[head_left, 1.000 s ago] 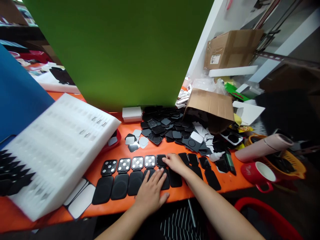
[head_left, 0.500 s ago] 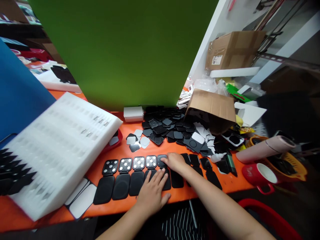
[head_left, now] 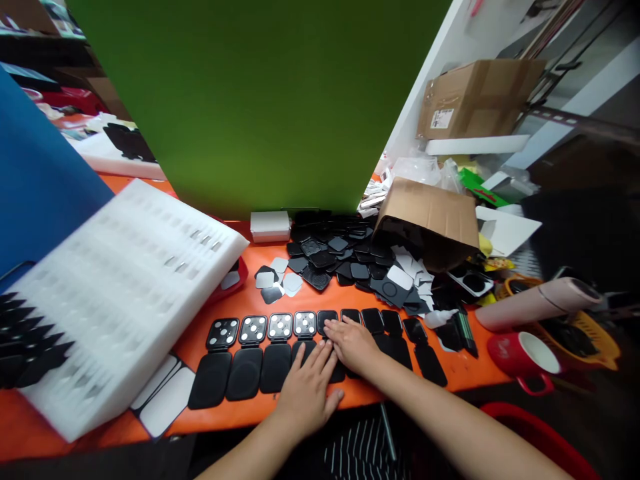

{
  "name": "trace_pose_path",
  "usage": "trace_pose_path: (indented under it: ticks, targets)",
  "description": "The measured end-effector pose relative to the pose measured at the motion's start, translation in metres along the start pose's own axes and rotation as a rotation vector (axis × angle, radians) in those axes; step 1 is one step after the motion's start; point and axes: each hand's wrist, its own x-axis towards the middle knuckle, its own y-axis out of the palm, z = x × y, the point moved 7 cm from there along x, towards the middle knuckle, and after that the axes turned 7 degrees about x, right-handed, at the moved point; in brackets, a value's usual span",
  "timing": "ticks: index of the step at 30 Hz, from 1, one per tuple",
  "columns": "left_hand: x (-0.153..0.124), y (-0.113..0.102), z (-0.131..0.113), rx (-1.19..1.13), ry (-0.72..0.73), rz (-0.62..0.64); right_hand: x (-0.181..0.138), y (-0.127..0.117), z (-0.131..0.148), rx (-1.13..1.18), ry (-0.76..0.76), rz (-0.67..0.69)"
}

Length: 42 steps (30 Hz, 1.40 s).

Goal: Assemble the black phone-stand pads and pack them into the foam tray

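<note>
A row of black hinged folding pads lies across the orange table, each with a small square flap above a larger rounded panel. Four flaps at the left, such as this dotted flap (head_left: 280, 326), carry round white dots; those further right, like this plain black flap (head_left: 372, 320), show none. My left hand (head_left: 310, 387) rests with spread fingers over a black panel (head_left: 276, 368) near the middle of the row. Just right of it, my right hand (head_left: 354, 343) lies with fingers stretched, its fingertips touching the lower edge of a black flap (head_left: 327, 321). Both hands partly cover the panels beneath.
A white foam block (head_left: 130, 293) leans at the left. Behind the row are loose black pieces (head_left: 345, 257) and a white box (head_left: 270, 227). At the right stand an open cardboard box (head_left: 430, 213), a small white bottle (head_left: 440, 317), a pink flask (head_left: 535, 303) and a red mug (head_left: 515, 360).
My right hand has drawn back slightly toward me, off the face of the flap to its lower edge, uncovering flaps to the right. My left hand stays almost in place.
</note>
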Motion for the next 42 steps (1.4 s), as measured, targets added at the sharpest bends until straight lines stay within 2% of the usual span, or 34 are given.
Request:
trace_pose_path:
  ticks: [3,6,8,11,14,16,19,23,26,29,31,34,38,42]
  targets:
    - [-0.002,-0.002,-0.003,-0.008,-0.001,0.003,0.004,-0.005,-0.002,0.045,0.023,-0.038]
    - [0.005,-0.017,0.006,-0.03,-0.001,-0.018,0.006,-0.015,-0.001,0.12,0.073,-0.087]
    - [0.018,-0.035,0.034,-0.012,-0.112,-0.054,0.003,-0.025,-0.001,0.165,0.128,-0.176]
    - [0.04,-0.066,0.1,0.065,-0.413,-0.138,-0.01,-0.039,0.001,0.221,0.183,-0.323]
    - [0.056,-0.08,0.155,0.082,-0.595,-0.152,-0.026,-0.041,0.006,0.278,0.173,-0.353]
    - [0.062,-0.079,0.177,0.064,-0.653,-0.131,-0.037,-0.04,0.008,0.304,0.175,-0.359]
    - [0.062,-0.078,0.19,0.019,-0.685,-0.117,-0.048,-0.042,0.008,0.334,0.185,-0.381]
    - [0.045,-0.094,0.185,-0.06,-0.729,-0.207,-0.044,-0.048,0.011,0.435,0.172,-0.422]
    - [0.023,-0.102,0.16,-0.165,-0.748,-0.325,-0.026,-0.041,0.01,0.719,0.27,-0.425]
    - [0.002,-0.086,0.116,-0.34,-0.687,-0.357,-0.002,-0.016,0.018,1.111,0.363,-0.305]
    - [-0.009,-0.071,0.089,-0.443,-0.619,-0.341,0.008,-0.005,0.028,1.23,0.345,-0.252]
    - [-0.023,-0.056,0.071,-0.519,-0.56,-0.316,0.013,0.001,0.032,1.236,0.32,-0.222]
    - [-0.033,-0.052,0.073,-0.481,-0.511,-0.314,0.02,0.003,0.018,1.264,0.37,-0.127]
    - [-0.028,-0.043,0.047,-0.149,-0.165,-0.289,0.035,-0.004,-0.004,1.015,0.383,-0.159]
